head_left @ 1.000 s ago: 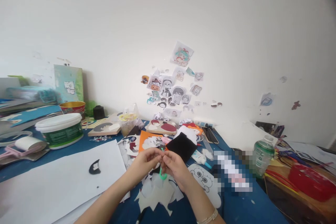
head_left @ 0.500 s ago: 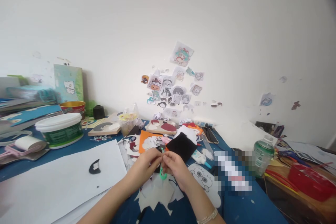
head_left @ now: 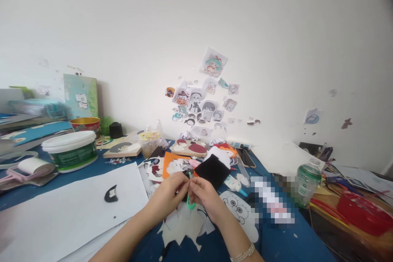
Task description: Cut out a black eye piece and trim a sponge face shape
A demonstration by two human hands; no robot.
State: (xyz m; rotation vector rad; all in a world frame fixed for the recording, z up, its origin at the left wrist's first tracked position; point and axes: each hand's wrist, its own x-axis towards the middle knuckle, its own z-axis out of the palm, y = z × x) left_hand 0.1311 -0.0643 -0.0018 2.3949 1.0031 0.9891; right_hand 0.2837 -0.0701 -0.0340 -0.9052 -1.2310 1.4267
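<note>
My left hand [head_left: 173,190] and my right hand [head_left: 205,195] meet at the fingertips over the middle of the table. Between them is a slim mint-green tool with a looped end [head_left: 190,204]; the loop hangs below the right fingers, which close around its shaft. The left hand's thumb and fingers are pinched at the same spot, on something too small to make out. Jagged pale paper scraps [head_left: 182,229] lie beneath the hands. A black sheet [head_left: 213,172] and an orange sheet [head_left: 170,163] lie just beyond them.
A large white sheet [head_left: 76,213] with a black cut-out [head_left: 111,193] covers the left side. A green-and-white tub [head_left: 72,153] stands behind it. To the right are a cartoon-face drawing [head_left: 239,211], a glue bottle [head_left: 233,183], a phone [head_left: 246,158] and a green bottle [head_left: 308,182].
Both hands stay in nearly the same place, fingertips together. The green loop looks slightly turned and a touch higher.
</note>
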